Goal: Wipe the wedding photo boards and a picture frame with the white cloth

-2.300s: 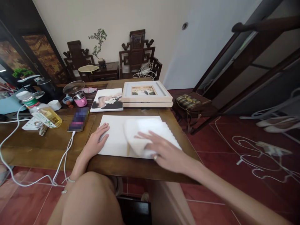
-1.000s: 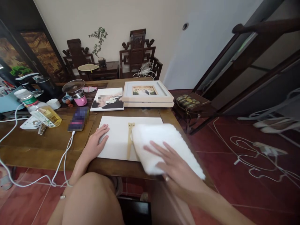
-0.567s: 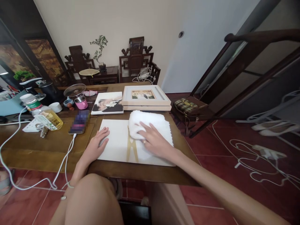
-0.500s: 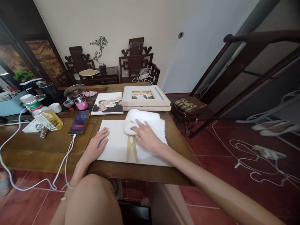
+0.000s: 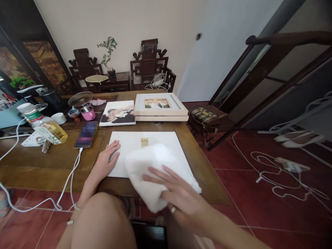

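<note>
A flat white panel [image 5: 121, 164] lies on the wooden table, with a small gold-coloured piece [image 5: 144, 141] showing near its upper middle. My left hand [image 5: 107, 159] rests flat on the panel's left edge, fingers stretched out and holding nothing. In my right hand [image 5: 178, 188] is a white cloth [image 5: 155, 159], gripped at the panel's near side. The fingers lie over the cloth while its lower corner hangs past the table's front edge. Much of the panel's right and lower part is hidden under the cloth.
Behind the panel lie a pale picture frame [image 5: 160, 117] and a photo print [image 5: 118, 119]. A phone [image 5: 86, 135] on a white cable, a bottle [image 5: 53, 129] and a pink cup [image 5: 88, 113] stand left. A chair [image 5: 220, 121] with a checked bag [image 5: 204, 116] is at the right.
My right hand has drawn the cloth from the panel's upper part toward me, over the near edge. The gold piece's top now shows and its legs are covered. My left hand has stayed put.
</note>
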A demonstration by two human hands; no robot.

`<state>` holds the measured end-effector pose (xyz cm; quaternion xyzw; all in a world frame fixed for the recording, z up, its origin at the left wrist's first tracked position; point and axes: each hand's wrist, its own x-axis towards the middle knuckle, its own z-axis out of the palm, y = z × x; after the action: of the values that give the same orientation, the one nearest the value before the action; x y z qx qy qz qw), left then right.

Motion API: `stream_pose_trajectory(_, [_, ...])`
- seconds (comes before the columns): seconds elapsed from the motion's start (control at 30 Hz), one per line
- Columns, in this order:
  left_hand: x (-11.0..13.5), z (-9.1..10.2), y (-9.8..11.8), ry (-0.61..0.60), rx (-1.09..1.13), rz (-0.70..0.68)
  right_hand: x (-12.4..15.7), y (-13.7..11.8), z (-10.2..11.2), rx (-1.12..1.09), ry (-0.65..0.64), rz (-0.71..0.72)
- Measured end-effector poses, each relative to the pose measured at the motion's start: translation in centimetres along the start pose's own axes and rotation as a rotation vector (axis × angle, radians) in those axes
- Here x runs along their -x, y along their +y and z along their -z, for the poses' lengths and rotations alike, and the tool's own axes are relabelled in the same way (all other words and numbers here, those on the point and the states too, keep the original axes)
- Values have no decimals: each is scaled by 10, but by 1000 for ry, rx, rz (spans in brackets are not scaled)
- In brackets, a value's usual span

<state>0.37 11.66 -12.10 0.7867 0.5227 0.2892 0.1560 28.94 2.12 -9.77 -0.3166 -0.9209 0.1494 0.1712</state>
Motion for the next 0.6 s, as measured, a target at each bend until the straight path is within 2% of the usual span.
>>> stream_pose_trajectory(0.13, [1, -4, 1, -11, -20, 1, -6, 40, 12, 124, 79, -139])
stream_pose_trajectory(0.2, [1, -4, 2, -18, -26, -10, -25, 57, 16, 181, 67, -222])
stream_pose_trajectory(0.3, [1, -3, 1, -27, -21, -21, -69, 69, 17, 216, 27, -298])
stream_pose_trajectory(0.4, [1, -1, 1, -26, -10, -21, -113, 61, 11, 215, 2, -256])
stream_pose_trajectory(0.47, [1, -1, 2, -11, -3, -11, -126, 45, 5, 202, -33, -197])
stream_pose_trajectory(0.53, [0, 0, 2, 11, 2, 3, -121, 23, -1, 185, -65, -140])
stream_pose_trajectory(0.6, [0, 0, 3, 22, 2, 10, -100, -3, -5, 163, -97, -95])
